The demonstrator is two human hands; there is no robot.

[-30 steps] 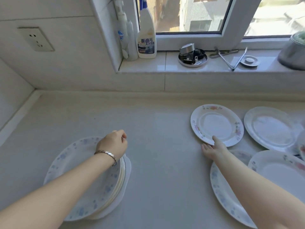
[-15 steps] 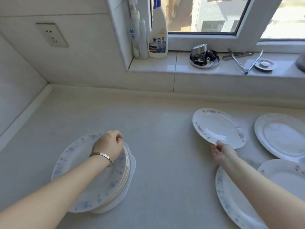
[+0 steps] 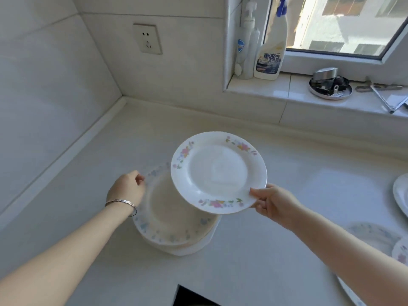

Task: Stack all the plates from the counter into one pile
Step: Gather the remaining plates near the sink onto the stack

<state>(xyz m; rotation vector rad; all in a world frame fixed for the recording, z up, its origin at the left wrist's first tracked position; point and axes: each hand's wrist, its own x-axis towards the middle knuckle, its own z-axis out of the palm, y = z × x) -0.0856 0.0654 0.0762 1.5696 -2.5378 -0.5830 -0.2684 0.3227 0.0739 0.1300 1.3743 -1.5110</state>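
My right hand (image 3: 272, 203) pinches the near right rim of a white plate with pink flowers (image 3: 217, 171). That plate hangs tilted above the right part of the plate pile (image 3: 174, 228) on the counter (image 3: 254, 261). The pile's top plate has blue flowers. My left hand (image 3: 125, 189), with a bracelet on the wrist, rests against the pile's far left rim with fingers curled. More plates lie at the right: one at the edge (image 3: 400, 195), a blue-flowered one (image 3: 373, 235) and a pink-flowered one (image 3: 400, 250) partly behind my right arm.
A windowsill (image 3: 287, 85) runs along the back with a pump bottle (image 3: 245, 45), a spray bottle (image 3: 270, 54), a metal dish of small items (image 3: 330, 86) and tongs (image 3: 382, 98). The wall corner is at left. A dark opening (image 3: 192, 297) cuts the counter's near edge.
My right hand lifted the pink-flowered plate off the counter and carried it left over the pile. My left hand stayed on the pile's rim. The view swung left.
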